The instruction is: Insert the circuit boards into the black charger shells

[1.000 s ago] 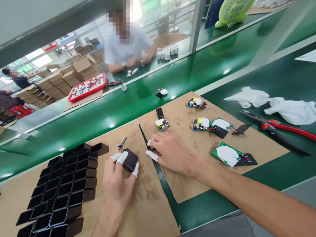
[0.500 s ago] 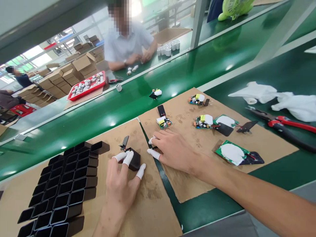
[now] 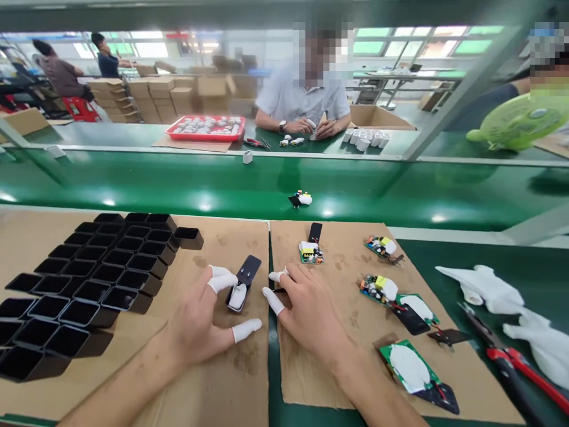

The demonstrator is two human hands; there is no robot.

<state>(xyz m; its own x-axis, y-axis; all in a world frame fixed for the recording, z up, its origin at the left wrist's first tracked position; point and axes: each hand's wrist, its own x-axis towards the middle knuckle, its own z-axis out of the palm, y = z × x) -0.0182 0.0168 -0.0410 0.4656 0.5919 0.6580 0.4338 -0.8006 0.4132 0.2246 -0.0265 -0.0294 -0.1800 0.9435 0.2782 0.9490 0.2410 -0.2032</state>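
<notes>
White finger cots cover several fingertips of both hands. My left hand [image 3: 200, 317] is open around a small black case [image 3: 237, 308], its thumb spread away from the case. Two of its fingertips are at the case's upper left edge; whether they press on it I cannot tell. Inside the case sits a circuit board with white filler [image 3: 238, 295], and a black end cap [image 3: 249, 270] leans out at its far end. To the right, my right hand [image 3: 311, 302] is pinched on a thin dark piece [image 3: 280, 290], mostly hidden by the fingers.
Rows of black cases [image 3: 91, 252] stand at the left on cardboard [image 3: 178, 391]. Several circuit boards [image 3: 406, 367] with black caps lie on the right-hand cardboard. Red-handled pliers [image 3: 502, 356] and white crumpled material [image 3: 489, 290] are far right. A co-worker [image 3: 306, 101] sits across the green belt [image 3: 133, 184].
The view has levelled and shifted. My left thumb and fingers have loosened from around the case, which now shows its filled opening. My right hand stays beside it with the dark piece.
</notes>
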